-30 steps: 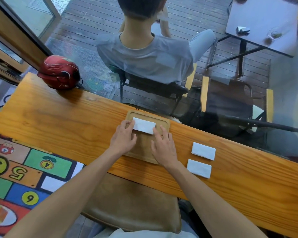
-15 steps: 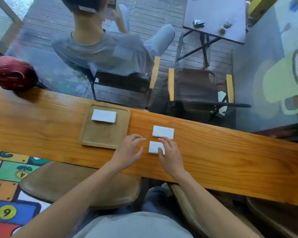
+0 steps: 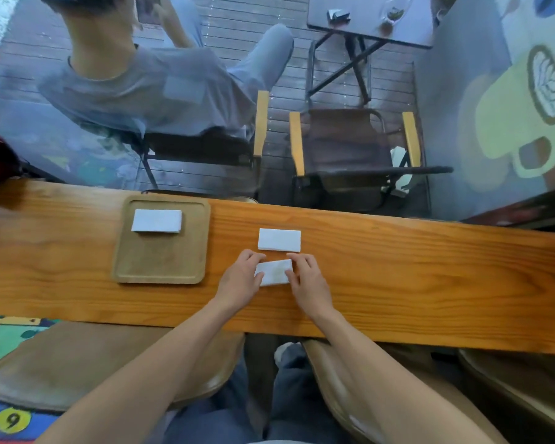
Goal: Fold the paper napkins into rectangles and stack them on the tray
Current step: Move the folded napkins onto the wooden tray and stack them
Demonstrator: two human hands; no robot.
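Both hands reach forward, palms down, the left hand (image 3: 239, 281) and right hand (image 3: 309, 281) close together, fingers curled.

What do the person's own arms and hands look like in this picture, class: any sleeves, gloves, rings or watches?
Both forearms are bare all the way up to the picture's lower edge; no sleeve shows. The left hand and right hand wear no gloves. No ring, watch or bracelet is visible on fingers or wrists.

Tray and napkins along the desk (image 3: 398, 283)

The tray (image 3: 161, 267) lies left, one napkin (image 3: 156, 221) in its far part. At 3 o'clock from the tray a second napkin (image 3: 279, 240) lies on the desk; at 6 o'clock of it, a third napkin (image 3: 273, 272) sits between left hand (image 3: 240, 281) and right hand (image 3: 308, 280).
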